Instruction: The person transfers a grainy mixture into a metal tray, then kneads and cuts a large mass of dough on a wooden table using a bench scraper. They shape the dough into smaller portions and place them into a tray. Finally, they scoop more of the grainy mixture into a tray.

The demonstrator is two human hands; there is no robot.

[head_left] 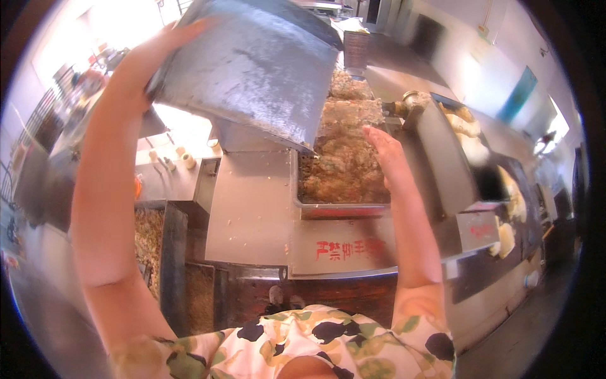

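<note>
A large grey metal bin (252, 76) is held up and tipped, its smooth outer side toward me. My left hand (189, 31) grips it at its far left edge; some of the fingers are lost in glare. Below the bin's right corner sits a shallow metal tray (341, 210) in the machine's top. A brown, chunky, moist-looking mixture (344, 161) fills this tray and stretches away from me as a long strip. Over the tray's right edge my right hand (384, 151) hovers with its fingers stretched out, holding nothing. The bin's opening is turned away and its inside is hidden.
A flat metal worktop (249, 208) with scattered crumbs lies left of the tray. Deep bins, one holding a pale crumbly mixture (148, 240), stand low at left. To the right are a metal housing (435, 151) and pale lumps (464, 129). Small cylinders (187, 160) stand at left.
</note>
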